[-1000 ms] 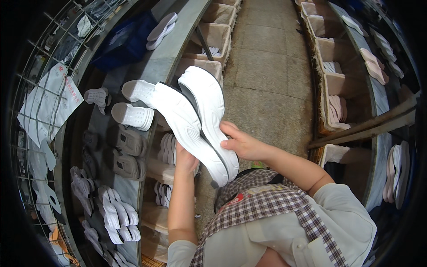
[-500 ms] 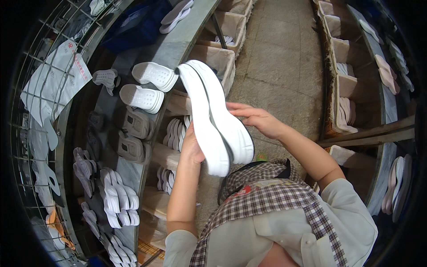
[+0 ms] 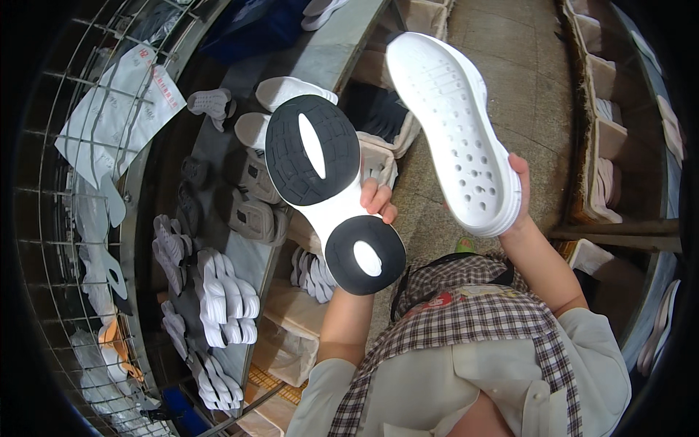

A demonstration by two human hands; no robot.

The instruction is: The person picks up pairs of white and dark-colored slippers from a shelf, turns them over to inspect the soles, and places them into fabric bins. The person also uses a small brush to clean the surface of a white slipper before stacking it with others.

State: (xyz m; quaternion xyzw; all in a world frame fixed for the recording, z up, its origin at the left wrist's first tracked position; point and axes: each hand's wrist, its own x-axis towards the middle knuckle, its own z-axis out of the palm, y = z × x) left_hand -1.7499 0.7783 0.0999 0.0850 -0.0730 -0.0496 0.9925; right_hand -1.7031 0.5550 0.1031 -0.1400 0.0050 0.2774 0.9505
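My left hand (image 3: 378,200) is closed round the narrow waist of a shoe sole (image 3: 335,207), fingertips showing at its right edge. That sole's underside faces up, with black tread pads at forefoot and heel around white oval centres. In my right hand (image 3: 518,193) is a second white shoe sole (image 3: 453,138), gripped by the side of its heel. Its hollow inner face, dotted with small holes, is turned up. The two soles are apart, both with toes pointing away from me. Most of my right fingers are hidden beneath the sole.
On the left, a grey bench (image 3: 320,62) carries white sole stacks (image 3: 226,298), grey soles (image 3: 255,218) and a blue crate (image 3: 251,33). Cloth-lined bins (image 3: 287,342) stand below it. A wire grid (image 3: 80,204) is at far left. More lined bins (image 3: 601,138) line the aisle's right side.
The two soles, held together edge-on before, are now separated, one in each hand. The left one has turned tread up, the right one inner face up. My right hand has moved right.
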